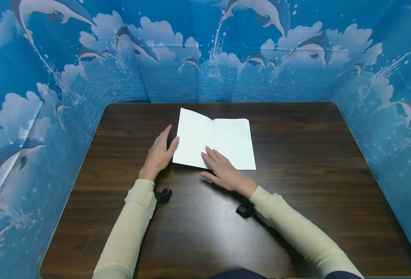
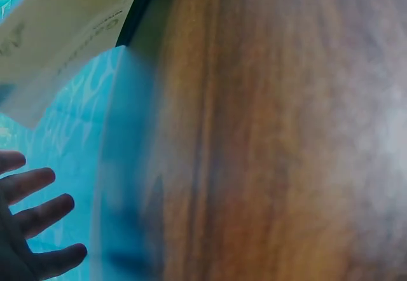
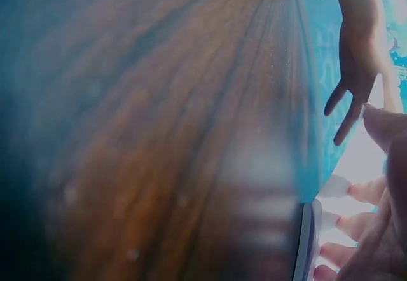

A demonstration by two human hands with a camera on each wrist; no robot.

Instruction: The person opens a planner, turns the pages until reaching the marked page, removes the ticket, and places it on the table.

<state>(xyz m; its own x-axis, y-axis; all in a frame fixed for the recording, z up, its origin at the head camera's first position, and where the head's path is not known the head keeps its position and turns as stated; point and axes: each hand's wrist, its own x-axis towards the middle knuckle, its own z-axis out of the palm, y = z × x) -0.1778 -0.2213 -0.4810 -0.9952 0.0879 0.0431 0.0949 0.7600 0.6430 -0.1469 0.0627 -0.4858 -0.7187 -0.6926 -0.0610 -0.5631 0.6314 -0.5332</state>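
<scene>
An open notebook (image 1: 231,143) lies on the table, its left page plain white and its right page ruled with lines. In the left wrist view the printed outer side of its cover (image 2: 82,30) shows, tilted up off the wood. My left hand (image 1: 158,153) is at the left edge of the notebook, fingers extended, thumb tip right at the page edge; its spread fingers also show in the left wrist view. My right hand (image 1: 224,170) reaches over the bottom edge, with straight fingertips resting on the left page near the fold. The right wrist view shows these fingers (image 3: 359,227) against the white page.
The dark wooden table (image 1: 313,174) has rounded far corners. A blue curtain (image 1: 177,77) printed with dolphins and clouds surrounds it on the far side and both flanks. Small black devices (image 1: 245,209) are strapped at both wrists, over pale sleeves (image 1: 301,226).
</scene>
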